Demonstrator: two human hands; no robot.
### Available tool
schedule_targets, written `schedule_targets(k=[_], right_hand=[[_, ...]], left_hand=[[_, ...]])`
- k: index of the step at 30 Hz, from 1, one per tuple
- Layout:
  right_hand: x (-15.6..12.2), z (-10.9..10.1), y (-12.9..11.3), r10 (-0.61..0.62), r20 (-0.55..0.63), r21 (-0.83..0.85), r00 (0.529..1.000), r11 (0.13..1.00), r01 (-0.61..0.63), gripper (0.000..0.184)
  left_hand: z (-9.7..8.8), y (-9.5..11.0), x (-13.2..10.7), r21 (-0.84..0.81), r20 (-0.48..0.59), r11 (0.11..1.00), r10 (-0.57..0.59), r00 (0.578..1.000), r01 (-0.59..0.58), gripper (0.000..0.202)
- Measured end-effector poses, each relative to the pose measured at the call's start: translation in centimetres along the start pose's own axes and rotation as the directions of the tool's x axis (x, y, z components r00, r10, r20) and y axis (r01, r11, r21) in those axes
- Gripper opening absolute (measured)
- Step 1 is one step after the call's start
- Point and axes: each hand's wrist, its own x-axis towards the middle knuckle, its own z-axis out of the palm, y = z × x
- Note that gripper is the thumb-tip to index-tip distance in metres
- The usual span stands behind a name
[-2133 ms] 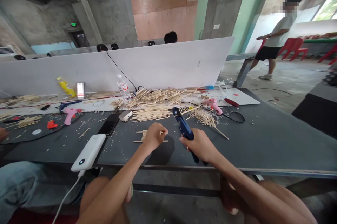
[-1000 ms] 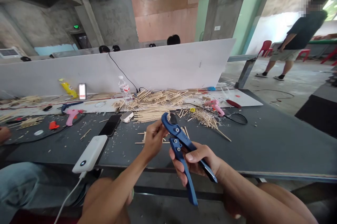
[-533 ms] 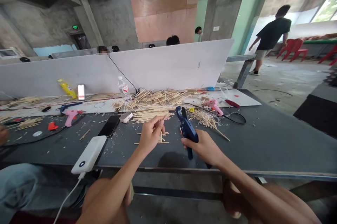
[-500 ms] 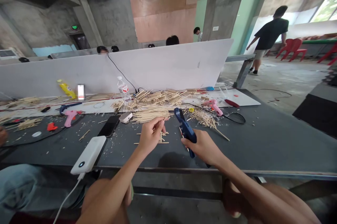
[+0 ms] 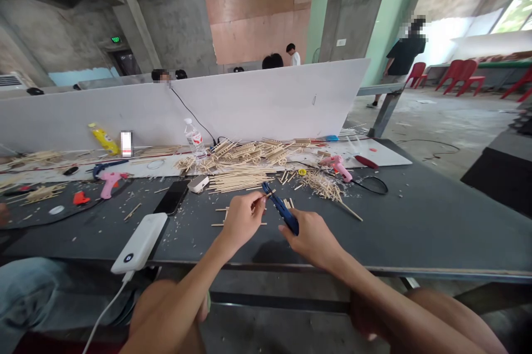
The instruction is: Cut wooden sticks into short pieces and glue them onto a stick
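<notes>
1. Head view: the left hand (image 5: 243,220) is low over the dark grey table (image 5: 415,221). Its grip is closed in a fingertip pinch on a short pale wooden stick (image 5: 261,196).
2. The right hand (image 5: 311,239) is at 3 o'clock from the left hand. Its grip is wrapped shut around the handles of a blue hand cutter (image 5: 283,213), whose head points to 11 o'clock and meets the stick's free end.
3. A heap of long pale wooden sticks (image 5: 239,179) lies at 12 o'clock from the left hand.
4. A white rectangular power bank (image 5: 141,242) lies at 9 o'clock and a black flat phone (image 5: 172,197) at 10 o'clock, both well apart from the left hand.
5. A pink plastic glue gun (image 5: 336,167) lies at 1 o'clock from the right hand.
</notes>
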Motion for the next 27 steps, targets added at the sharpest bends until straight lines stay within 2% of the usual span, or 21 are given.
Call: schedule_targets(k=[12, 27], right_hand=[[0.32, 0.71, -0.58, 0.019, 0.032, -0.040, 0.999, 0.999, -0.018, 0.018], [0.33, 1.05, -0.41, 0.033, 0.031, -0.094, 0.999, 0.995, -0.030, 0.017]], left_hand=[[-0.29, -0.41, -0.06, 0.073, -0.005, 0.996, -0.041, 0.999, 0.041, 0.028], [0.10, -0.85, -0.13, 0.118, -0.015, 0.993, -0.025, 1.000, 0.026, 0.030]])
